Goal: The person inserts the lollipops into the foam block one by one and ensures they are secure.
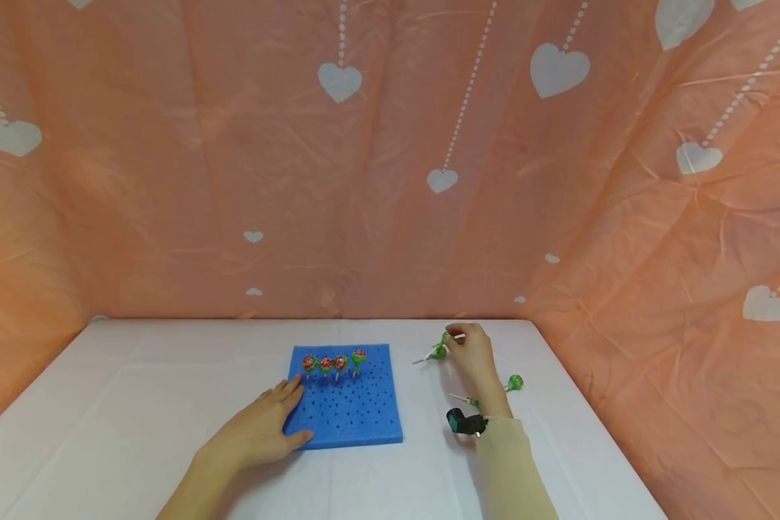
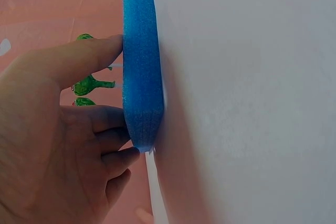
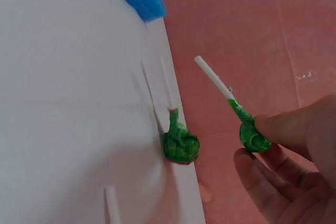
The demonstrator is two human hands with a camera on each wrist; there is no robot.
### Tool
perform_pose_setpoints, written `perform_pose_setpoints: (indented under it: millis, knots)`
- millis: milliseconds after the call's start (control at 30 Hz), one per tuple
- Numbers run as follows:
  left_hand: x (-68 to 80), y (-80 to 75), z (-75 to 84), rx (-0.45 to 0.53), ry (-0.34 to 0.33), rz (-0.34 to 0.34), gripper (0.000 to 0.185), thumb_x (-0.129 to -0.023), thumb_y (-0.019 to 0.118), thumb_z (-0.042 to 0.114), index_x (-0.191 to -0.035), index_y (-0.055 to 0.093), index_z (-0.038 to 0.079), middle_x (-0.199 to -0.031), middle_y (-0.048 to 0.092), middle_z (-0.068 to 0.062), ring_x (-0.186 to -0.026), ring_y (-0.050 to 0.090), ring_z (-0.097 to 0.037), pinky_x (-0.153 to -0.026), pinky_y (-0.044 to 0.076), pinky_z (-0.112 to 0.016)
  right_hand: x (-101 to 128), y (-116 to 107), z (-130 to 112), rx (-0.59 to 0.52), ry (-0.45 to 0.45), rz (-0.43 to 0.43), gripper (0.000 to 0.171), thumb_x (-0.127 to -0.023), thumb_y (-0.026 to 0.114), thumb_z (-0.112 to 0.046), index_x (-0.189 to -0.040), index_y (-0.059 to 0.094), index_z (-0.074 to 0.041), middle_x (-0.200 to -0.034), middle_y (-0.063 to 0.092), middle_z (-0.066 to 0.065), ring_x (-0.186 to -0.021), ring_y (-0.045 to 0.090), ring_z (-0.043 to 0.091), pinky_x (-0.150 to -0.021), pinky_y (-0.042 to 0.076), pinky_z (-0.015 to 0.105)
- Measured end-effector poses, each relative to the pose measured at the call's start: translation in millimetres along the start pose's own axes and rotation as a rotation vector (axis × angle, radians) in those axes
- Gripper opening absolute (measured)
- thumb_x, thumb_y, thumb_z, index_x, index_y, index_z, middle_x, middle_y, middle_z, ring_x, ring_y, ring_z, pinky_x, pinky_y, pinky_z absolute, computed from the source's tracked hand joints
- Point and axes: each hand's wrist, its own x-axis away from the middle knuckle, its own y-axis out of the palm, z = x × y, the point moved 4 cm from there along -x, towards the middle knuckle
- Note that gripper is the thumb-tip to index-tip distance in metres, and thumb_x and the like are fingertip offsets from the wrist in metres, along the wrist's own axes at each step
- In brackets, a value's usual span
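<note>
My right hand [image 1: 473, 359] pinches a lollipop [image 3: 254, 137] by its green-wrapped head, between thumb and fingers. Its white stick slants up and away from the fingers in the right wrist view. Just below it, another green lollipop [image 3: 181, 146] lies on the white table. My left hand [image 1: 266, 426] rests on the left edge of a blue foam board [image 1: 357, 415] dotted with small holes. In the left wrist view, the thumb [image 2: 100, 56] and fingers touch the board's edge without curling round it. Several red-and-green lollipops [image 1: 341, 363] stand in a row in the board's far half.
Near my right wrist lie a lollipop [image 1: 516, 382] and a second, partly hidden lollipop [image 1: 474, 402]. A black wrist camera [image 1: 466, 422] sits at my right cuff. An orange cloth [image 1: 390, 253] with white hearts hangs behind and beside the table [image 1: 169, 390].
</note>
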Motion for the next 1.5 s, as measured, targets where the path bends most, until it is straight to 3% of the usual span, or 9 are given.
perform_pose_setpoints:
  millis: [567,833,1200,1500]
  knots:
    - [0.3,0.5,0.8,-0.021,0.01,0.018,0.082,-0.091,0.076,0.044,-0.147,0.051,-0.011,-0.162,0.037,-0.028,-0.148,0.035,-0.051,-0.119,0.033,-0.063,7.3,11.4,-42.7,-0.134,-0.133,0.026,0.023,-0.086,0.083,-0.002,-0.109,0.078,-0.001,-0.109,0.066,0.015,-0.096,0.074,0.031,-0.083,0.063,0.037]
    - [0.3,0.2,0.9,-0.002,-0.004,-0.01,0.082,-0.092,0.075,0.043,-0.148,0.049,-0.011,-0.163,0.035,-0.028,-0.149,0.033,-0.052,-0.121,0.031,-0.063,13.5,17.0,-63.3,-0.187,-0.227,0.035,0.025,-0.082,0.085,0.002,-0.105,0.078,0.0,-0.102,0.067,0.013,-0.091,0.075,0.03,-0.077,0.064,0.035]
    - [-0.4,-0.2,1.0,-0.004,-0.008,-0.005,0.082,-0.092,0.076,0.044,-0.148,0.05,-0.011,-0.163,0.035,-0.028,-0.149,0.033,-0.051,-0.121,0.031,-0.063,21.2,33.5,-82.2,-0.17,-0.313,-0.058,0.024,-0.084,0.084,0.0,-0.107,0.077,0.0,-0.103,0.065,0.012,-0.09,0.073,0.027,-0.076,0.064,0.039]
    - [-0.3,1.6,-0.3,-0.008,-0.004,0.005,0.082,-0.092,0.076,0.044,-0.148,0.05,-0.01,-0.163,0.035,-0.028,-0.149,0.033,-0.052,-0.12,0.031,-0.064,28.3,49.5,-87.6,-0.115,-0.353,-0.152,0.021,-0.086,0.083,-0.001,-0.106,0.076,-0.003,-0.105,0.064,0.007,-0.091,0.071,0.021,-0.074,0.061,0.027]
